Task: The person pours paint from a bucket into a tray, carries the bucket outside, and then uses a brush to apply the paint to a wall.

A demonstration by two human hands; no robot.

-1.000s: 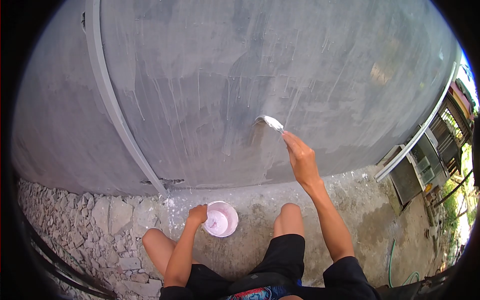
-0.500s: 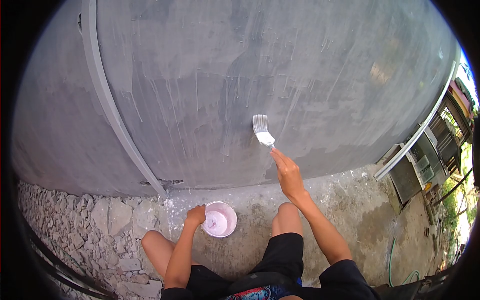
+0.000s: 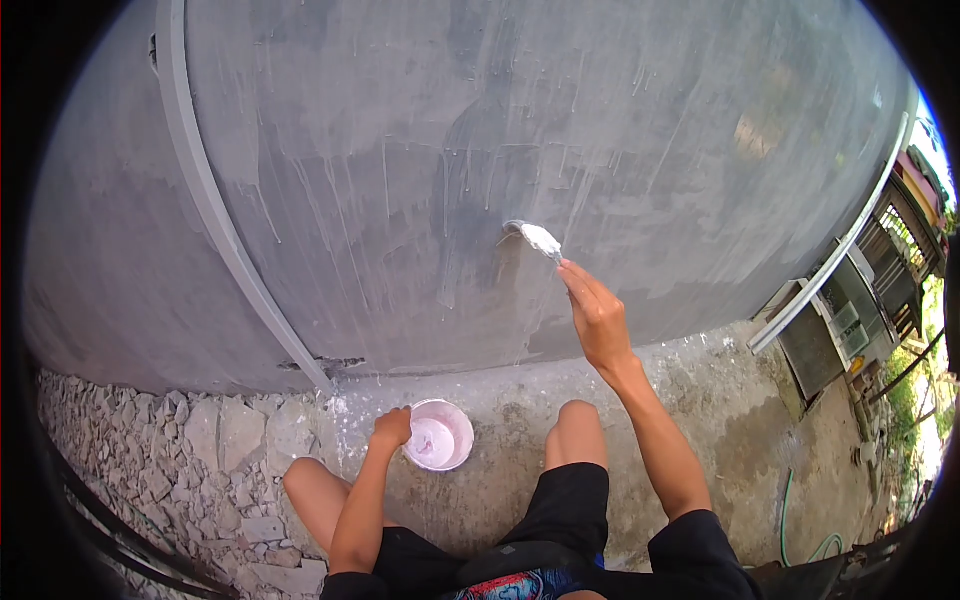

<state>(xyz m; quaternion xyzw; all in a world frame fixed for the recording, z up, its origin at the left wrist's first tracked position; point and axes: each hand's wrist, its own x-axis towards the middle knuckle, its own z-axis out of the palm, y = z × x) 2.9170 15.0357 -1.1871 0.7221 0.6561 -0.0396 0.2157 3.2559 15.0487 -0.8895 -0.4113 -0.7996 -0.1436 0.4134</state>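
My right hand [image 3: 600,318] is closed round the handle of a paintbrush [image 3: 541,241]. White paint coats the brush, and its bristles are bent against the grey wall [image 3: 400,200]. Lower down, the fingers of my left hand [image 3: 392,427] are closed on the rim of a white bucket [image 3: 458,426]. Inside the bucket, pale pinkish-white paint [image 3: 430,447] covers the bottom. Pale drips and streaks run down the wall around the brush, with a darker patch just left of it.
A grey vertical pipe [image 3: 215,205] runs down the wall on the left. Broken rubble [image 3: 190,470] covers the ground below it. Paint-spattered concrete [image 3: 680,420] lies at the wall's foot. On the right are a white pole [image 3: 835,262], a cabinet-like piece [image 3: 815,340] and a green hose [image 3: 786,510].
My right hand has moved up and slightly right with the paintbrush. The bristles, fanned upward before, now bend over to the left against the wall. My left hand stays at the bucket.
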